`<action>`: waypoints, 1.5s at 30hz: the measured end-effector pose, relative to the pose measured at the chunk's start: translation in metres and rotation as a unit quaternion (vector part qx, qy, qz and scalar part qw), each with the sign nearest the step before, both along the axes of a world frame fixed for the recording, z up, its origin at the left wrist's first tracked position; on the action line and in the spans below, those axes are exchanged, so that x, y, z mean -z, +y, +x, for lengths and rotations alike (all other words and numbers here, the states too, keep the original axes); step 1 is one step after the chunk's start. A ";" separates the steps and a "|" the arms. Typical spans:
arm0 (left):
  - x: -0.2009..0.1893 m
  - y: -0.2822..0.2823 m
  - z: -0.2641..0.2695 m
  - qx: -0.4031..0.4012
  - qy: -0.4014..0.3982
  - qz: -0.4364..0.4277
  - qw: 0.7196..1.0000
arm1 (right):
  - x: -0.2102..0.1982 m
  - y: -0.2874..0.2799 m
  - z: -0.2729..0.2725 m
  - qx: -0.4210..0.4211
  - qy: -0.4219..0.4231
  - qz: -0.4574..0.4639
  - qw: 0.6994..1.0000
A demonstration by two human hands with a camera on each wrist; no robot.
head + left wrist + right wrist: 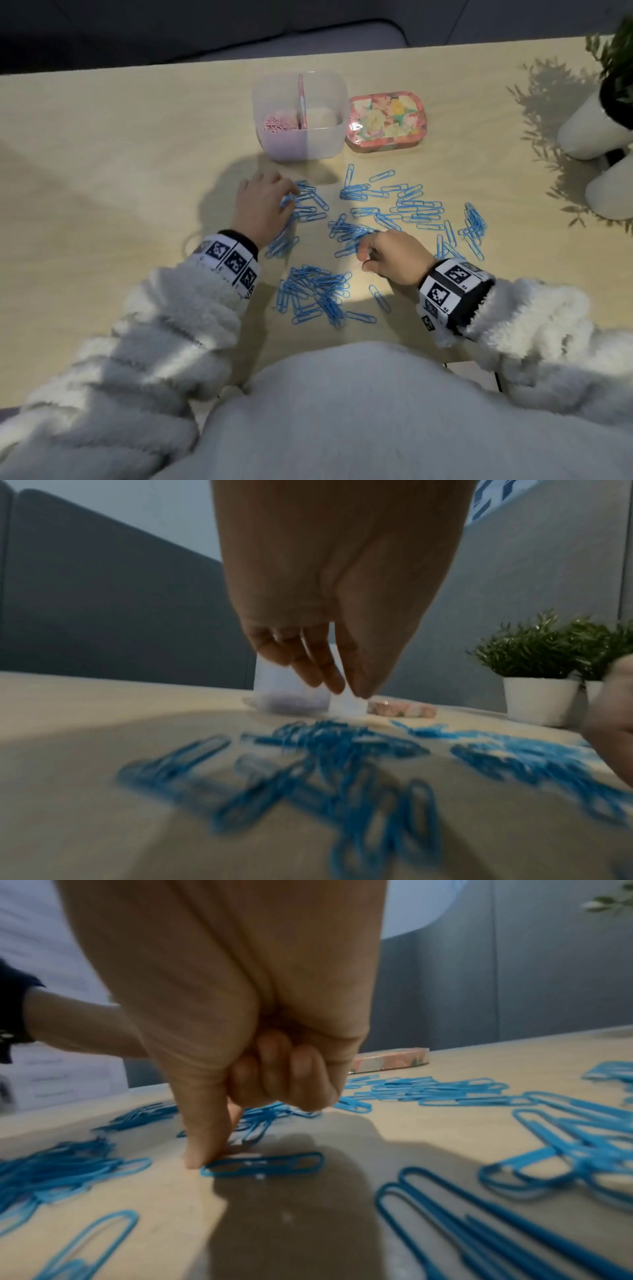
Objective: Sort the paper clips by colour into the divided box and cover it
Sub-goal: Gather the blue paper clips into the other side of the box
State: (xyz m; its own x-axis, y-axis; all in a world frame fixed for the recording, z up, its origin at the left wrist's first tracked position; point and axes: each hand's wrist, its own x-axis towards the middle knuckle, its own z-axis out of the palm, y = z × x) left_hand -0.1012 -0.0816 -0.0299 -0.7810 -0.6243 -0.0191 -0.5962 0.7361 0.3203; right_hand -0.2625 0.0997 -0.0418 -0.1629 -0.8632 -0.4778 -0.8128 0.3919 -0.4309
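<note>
The clear divided box (323,144) stands at the back of the table, with pink clips (275,123) in its left compartment; the right one looks bare. Its floral lid (385,118) lies just to the right. Blue paper clips (317,296) are strewn in several heaps in front. My left hand (291,202) (342,688) hovers over the left heap (308,205), fingers pointing down and holding nothing. On my right hand (364,251) (212,1148), three fingers are curled in, while thumb and forefinger pinch the end of one blue clip (267,1164) lying flat on the table.
Two white pots (592,133) with green plants (537,653) stand at the right end of the table. A dark sofa back rises beyond the far edge. The wooden tabletop (120,164) stretches left of the clips. My white fleece sleeves (164,325) lie along the near edge.
</note>
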 end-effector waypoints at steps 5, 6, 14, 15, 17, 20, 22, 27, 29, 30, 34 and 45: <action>0.023 0.032 0.032 0.028 -0.030 0.106 0.994 | 0.005 0.002 -0.004 -0.033 -0.021 0.025 0.999; 0.023 0.038 0.035 0.047 -0.032 0.109 0.992 | 0.005 0.002 -0.005 -0.040 -0.027 0.028 0.998; 0.014 0.039 0.061 -0.039 0.072 0.128 0.988 | -0.060 -0.086 -0.020 0.083 -0.140 -0.113 0.980; 0.013 0.036 0.065 -0.062 0.075 0.126 0.987 | -0.072 -0.107 -0.021 0.083 -0.108 -0.145 0.980; 0.012 0.028 0.073 -0.115 0.069 0.132 0.982 | -0.093 -0.149 -0.019 0.074 -0.034 -0.209 0.975; 0.013 0.019 0.082 -0.169 0.064 0.142 0.973 | -0.105 -0.200 -0.010 0.059 0.014 -0.245 0.968; 0.013 0.018 0.087 -0.180 0.061 0.149 0.970 | -0.098 -0.221 -0.003 0.040 0.040 -0.232 0.971; 0.015 0.018 0.091 -0.208 0.032 0.169 0.963 | -0.082 -0.232 0.004 0.004 0.050 -0.161 0.986; 0.012 0.019 0.088 -0.233 0.038 0.179 0.955 | -0.086 -0.225 0.005 0.024 0.037 -0.197 0.980; 0.012 0.018 0.086 -0.238 0.034 0.181 0.954 | -0.088 -0.218 0.006 0.045 0.022 -0.234 0.971; 0.012 0.013 0.076 -0.225 0.016 0.198 0.954 | -0.062 -0.176 0.022 -0.029 -0.004 -0.228 0.973; 0.020 0.029 0.047 -0.090 0.031 0.182 0.979 | 0.012 -0.092 0.040 -0.203 0.050 -0.117 0.971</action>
